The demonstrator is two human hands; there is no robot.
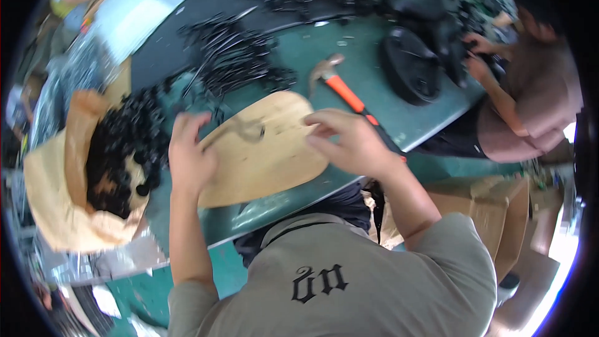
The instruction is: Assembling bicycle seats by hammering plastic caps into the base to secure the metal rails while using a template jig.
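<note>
A pale plywood panel with rounded ends lies on the green table in front of me. My left hand is at the panel's left edge, its slightly blurred fingers curved and apart. Over the right edge, my right hand has its thumb and fingers apart, and nothing shows between them. A blurred dark curved strip appears over the panel's upper left part; whether it touches the wood I cannot tell. Beyond my right hand lies a claw hammer with an orange and black handle.
A brown paper bag of small black parts stands at the left. Black strips are piled beyond the panel. Black rounded shells sit at the far right, near a co-worker. A cardboard box stands at the lower right.
</note>
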